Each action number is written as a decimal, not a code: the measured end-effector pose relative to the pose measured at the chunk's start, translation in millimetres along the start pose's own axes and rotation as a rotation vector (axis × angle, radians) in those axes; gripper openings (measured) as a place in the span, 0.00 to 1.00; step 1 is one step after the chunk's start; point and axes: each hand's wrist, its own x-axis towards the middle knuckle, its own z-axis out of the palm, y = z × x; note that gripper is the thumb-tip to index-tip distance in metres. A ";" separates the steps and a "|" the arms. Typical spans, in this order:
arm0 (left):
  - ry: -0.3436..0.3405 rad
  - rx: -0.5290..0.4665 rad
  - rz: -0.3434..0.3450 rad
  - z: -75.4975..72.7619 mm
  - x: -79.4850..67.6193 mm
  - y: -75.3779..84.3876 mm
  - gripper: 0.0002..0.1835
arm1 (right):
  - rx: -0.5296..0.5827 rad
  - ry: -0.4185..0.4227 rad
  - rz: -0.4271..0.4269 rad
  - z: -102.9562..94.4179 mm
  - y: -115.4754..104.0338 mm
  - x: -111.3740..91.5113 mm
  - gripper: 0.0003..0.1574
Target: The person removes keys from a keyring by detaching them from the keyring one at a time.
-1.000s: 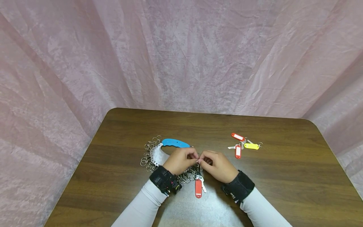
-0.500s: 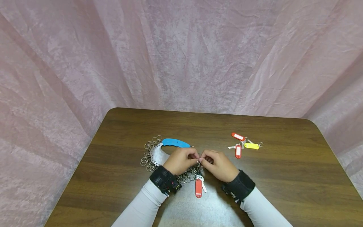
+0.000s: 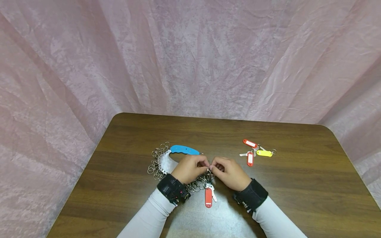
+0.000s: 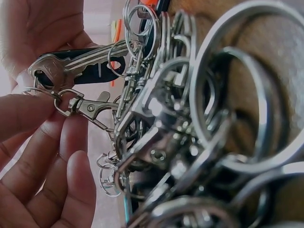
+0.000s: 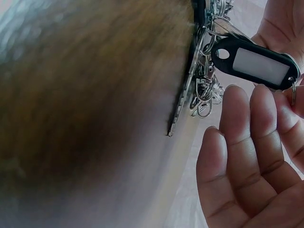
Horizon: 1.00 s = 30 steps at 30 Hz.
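In the head view, my left hand (image 3: 190, 169) and right hand (image 3: 230, 173) meet fingertip to fingertip. A split key ring (image 4: 40, 90) is pinched between the left thumb and finger. It joins a swivel clasp (image 4: 92, 108), a silver key (image 4: 57, 71) and a black key tag (image 5: 259, 65) with a white label. The right thumb and finger pinch the same ring by the tag's end, partly hidden. Below lies a curved metal key holder (image 3: 166, 162) with a blue handle (image 3: 184, 149), fringed by clasps and rings. A red key tag (image 3: 208, 198) with a key hangs from its near side.
To the right on the wooden table (image 3: 297, 172) lie two red tags, one farther back (image 3: 249, 143) and one nearer (image 3: 250, 159). A yellow tag (image 3: 264, 153) and some keys lie with them. Pink curtain (image 3: 193, 59) hangs behind the table's far edge.
My right fingertips have shifted very slightly at the ring. Otherwise both hands, the key holder and the tags stay in place.
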 end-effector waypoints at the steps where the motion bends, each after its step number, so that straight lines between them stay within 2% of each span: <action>1: 0.000 -0.009 -0.001 0.1 -0.1 -0.1 0.05 | -0.002 0.002 -0.001 0.1 0.0 -0.1 0.06; 9: 0.002 -0.138 -0.040 4.1 0.6 -6.5 0.07 | 0.030 0.033 -0.061 2.1 -1.8 0.0 0.04; 16: -0.006 -0.197 -0.082 4.2 -0.1 -7.5 0.05 | 0.060 0.047 -0.113 3.6 -2.2 -0.4 0.03; 25: -0.006 -0.174 -0.141 3.0 -0.2 -7.6 0.03 | 0.060 0.019 -0.152 3.1 -2.2 -0.1 0.02; 30: -0.009 -0.154 -0.130 1.4 0.2 -6.4 0.02 | 0.058 0.008 -0.156 1.9 -3.0 0.2 0.02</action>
